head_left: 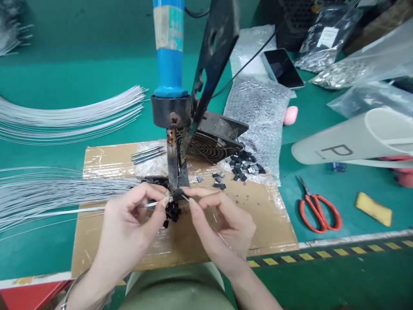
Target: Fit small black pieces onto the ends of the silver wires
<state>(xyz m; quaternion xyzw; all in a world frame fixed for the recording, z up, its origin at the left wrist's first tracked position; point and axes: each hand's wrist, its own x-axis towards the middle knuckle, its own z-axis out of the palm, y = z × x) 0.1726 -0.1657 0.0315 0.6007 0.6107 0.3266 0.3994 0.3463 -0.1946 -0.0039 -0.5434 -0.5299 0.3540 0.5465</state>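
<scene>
My left hand (130, 228) pinches a few thin white wires (92, 210), whose ends point right beneath the tip of an upright soldering iron (170, 64). Close by on the right, my right hand (224, 221) has thumb and forefinger closed on a thin solder wire (185, 198), with more of the strand running across the palm. The fingertips of both hands meet just below the iron's tip, so the exact contact there is hidden. Small black pieces (173, 212) lie heaped under the hands on a cardboard sheet (271, 224).
A bracket (214, 51) holds the iron beside a black fan (216, 137). More wire bundles (71, 114) lie left. Small black parts (243, 165) rest on bubble wrap (258, 112). Rightward are red-handled scissors (318, 211), a yellow sponge (374, 209), a white cup (338, 137) and a phone (282, 66).
</scene>
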